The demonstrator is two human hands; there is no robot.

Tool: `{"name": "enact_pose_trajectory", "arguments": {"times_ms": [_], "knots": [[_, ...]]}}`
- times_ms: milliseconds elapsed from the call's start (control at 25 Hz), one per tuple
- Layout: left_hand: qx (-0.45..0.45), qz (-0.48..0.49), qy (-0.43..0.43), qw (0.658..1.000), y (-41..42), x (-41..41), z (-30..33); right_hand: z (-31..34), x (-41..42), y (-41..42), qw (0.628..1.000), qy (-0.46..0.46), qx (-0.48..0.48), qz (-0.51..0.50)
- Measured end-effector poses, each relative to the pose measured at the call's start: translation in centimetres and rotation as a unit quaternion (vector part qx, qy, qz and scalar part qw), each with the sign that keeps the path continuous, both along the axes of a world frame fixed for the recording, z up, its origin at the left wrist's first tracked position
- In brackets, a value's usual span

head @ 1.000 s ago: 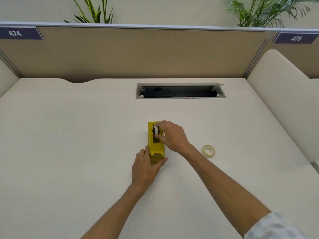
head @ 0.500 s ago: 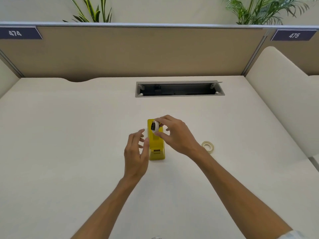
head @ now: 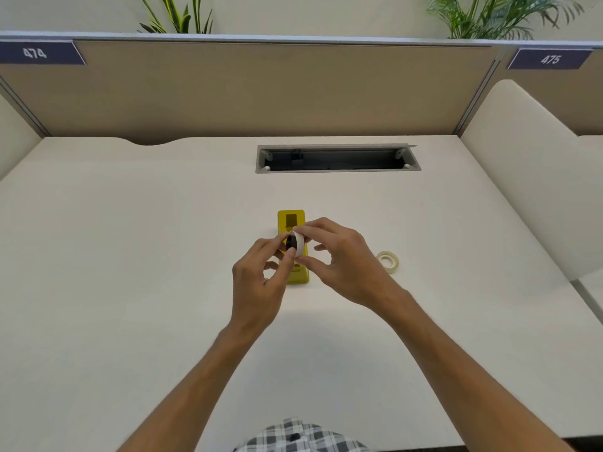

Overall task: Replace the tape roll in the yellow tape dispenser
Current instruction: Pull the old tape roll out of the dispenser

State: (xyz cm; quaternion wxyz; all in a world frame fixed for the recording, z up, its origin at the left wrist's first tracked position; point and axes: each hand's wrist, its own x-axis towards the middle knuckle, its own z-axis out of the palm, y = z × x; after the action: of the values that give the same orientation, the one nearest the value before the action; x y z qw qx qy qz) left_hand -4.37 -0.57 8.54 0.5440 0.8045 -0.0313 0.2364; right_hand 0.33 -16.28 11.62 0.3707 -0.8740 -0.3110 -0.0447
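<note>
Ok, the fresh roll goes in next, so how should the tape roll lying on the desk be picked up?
The spare tape roll lies flat on the desk, hole up, right of the yellow dispenser. Probably best from above with the right hand: pinch the outer rim, or one finger in the hole.

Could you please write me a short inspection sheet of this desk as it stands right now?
Surface: cream desk, mostly bare.
Job's things: yellow tape dispenser at centre, its roll bay empty; white roll with black core held above it; spare tape roll lying flat to its right.
Clutter: nothing seen.
Grippers: left hand and right hand both pinch the held roll.
Cables: nothing seen; open cable tray behind.
Surroundings: partition with labels 474 and 475; plants beyond.
</note>
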Motion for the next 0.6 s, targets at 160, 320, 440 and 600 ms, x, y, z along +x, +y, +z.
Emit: {"name": "enact_pose_trajectory", "arguments": {"times_ms": [160, 320, 440, 600], "knots": [[0.041, -0.010, -0.018, 0.999, -0.1, -1.0, 0.6, 0.4, -1.1, -0.5, 1.000, -0.016, -0.009, 0.003], [-0.016, -0.024, 0.020, 0.999, -0.1, -1.6, 0.5, 0.3, -1.8, -1.3, 1.000, -0.012, 0.003, -0.025], [-0.075, -0.024, 0.064, 0.995, 0.1, -1.9, 0.3, -0.4, -1.9, -2.4, 0.994, 0.048, 0.081, -0.056], [-0.112, -0.020, 0.090, 0.989, 0.4, -1.9, 0.2, -3.0, -1.3, -4.1, 0.985, 0.093, 0.109, -0.101]]}}
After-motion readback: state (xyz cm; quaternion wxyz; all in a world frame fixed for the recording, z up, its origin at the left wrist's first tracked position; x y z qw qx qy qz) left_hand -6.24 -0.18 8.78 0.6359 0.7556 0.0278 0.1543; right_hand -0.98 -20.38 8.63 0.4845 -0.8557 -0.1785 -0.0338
